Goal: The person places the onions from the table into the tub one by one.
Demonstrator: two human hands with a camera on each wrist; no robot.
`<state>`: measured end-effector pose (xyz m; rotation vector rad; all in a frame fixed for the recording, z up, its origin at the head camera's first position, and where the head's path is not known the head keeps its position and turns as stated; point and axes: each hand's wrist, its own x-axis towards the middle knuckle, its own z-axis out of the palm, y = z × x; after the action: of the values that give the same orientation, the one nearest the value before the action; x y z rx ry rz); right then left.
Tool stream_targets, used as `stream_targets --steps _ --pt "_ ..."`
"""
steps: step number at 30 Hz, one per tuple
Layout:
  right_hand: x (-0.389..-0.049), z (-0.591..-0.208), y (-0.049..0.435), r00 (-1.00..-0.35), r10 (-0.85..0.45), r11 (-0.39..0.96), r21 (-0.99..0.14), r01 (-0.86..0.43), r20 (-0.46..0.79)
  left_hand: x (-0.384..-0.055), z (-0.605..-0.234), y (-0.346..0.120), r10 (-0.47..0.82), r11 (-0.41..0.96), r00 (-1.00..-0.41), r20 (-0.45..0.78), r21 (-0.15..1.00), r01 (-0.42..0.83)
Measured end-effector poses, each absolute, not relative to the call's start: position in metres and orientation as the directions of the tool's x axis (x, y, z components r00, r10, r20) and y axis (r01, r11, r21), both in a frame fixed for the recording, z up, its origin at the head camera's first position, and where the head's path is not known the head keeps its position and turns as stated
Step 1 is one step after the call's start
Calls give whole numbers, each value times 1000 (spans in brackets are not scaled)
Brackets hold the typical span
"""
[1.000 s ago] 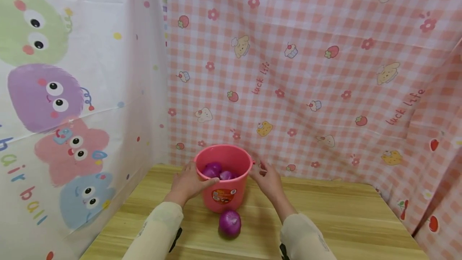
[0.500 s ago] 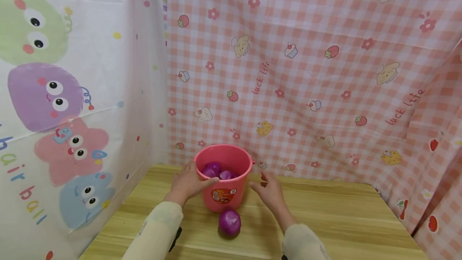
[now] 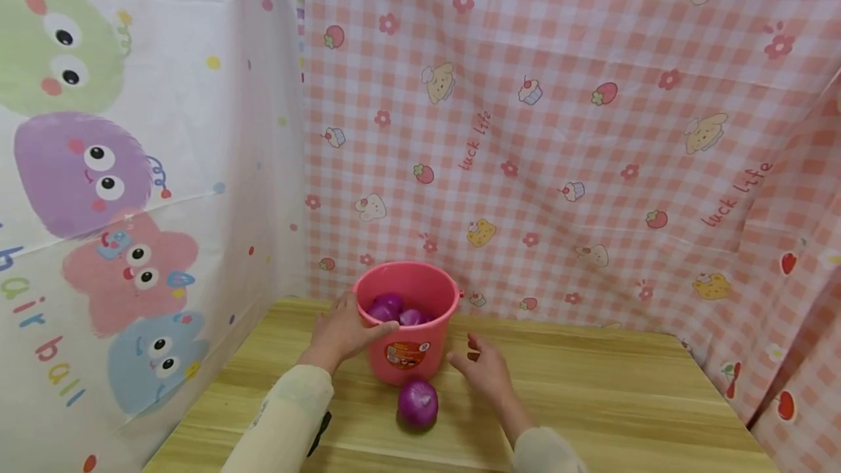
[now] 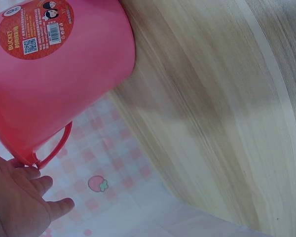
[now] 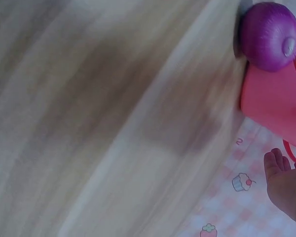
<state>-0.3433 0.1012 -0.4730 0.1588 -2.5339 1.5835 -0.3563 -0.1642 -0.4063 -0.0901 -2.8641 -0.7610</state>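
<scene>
A pink plastic bucket (image 3: 435, 352) stands upright on the table, with several purple onions (image 3: 385, 308) inside. My left hand (image 3: 343, 336) holds it at the left side of the rim, thumb lying across the front. Seen from the left wrist, some fingers (image 4: 59, 207) of that hand stick out beyond the rim, close to the red bail handle (image 4: 59, 148). One more purple onion (image 3: 418, 404) lies on the table in front of the bucket. Off to the right of that onion and bucket, my right hand (image 3: 486, 372) hovers with relaxed fingers, holding nothing.
Pale wood grain covers the tabletop (image 3: 611, 393). A pink checked cloth (image 3: 558, 130) hangs right behind it, and a white cartoon-print cloth (image 3: 256, 166) hangs along the left side. An oval red label (image 4: 35, 29) sits on the bucket's wall.
My right hand has left the bucket's right rim, coming down and back toward the loose onion. The left hand, bucket and onions have stayed put.
</scene>
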Motion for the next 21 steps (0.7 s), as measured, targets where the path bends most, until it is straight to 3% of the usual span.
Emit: stream_targets --steps 13,21 --pt "-332 -497 95 -976 -100 451 -865 -220 196 -357 -405 -164 16 879 -982 190 465 104" --pt "-320 -505 84 -975 -176 445 -872 -204 138 -357 -406 -165 20 877 -982 187 469 107"
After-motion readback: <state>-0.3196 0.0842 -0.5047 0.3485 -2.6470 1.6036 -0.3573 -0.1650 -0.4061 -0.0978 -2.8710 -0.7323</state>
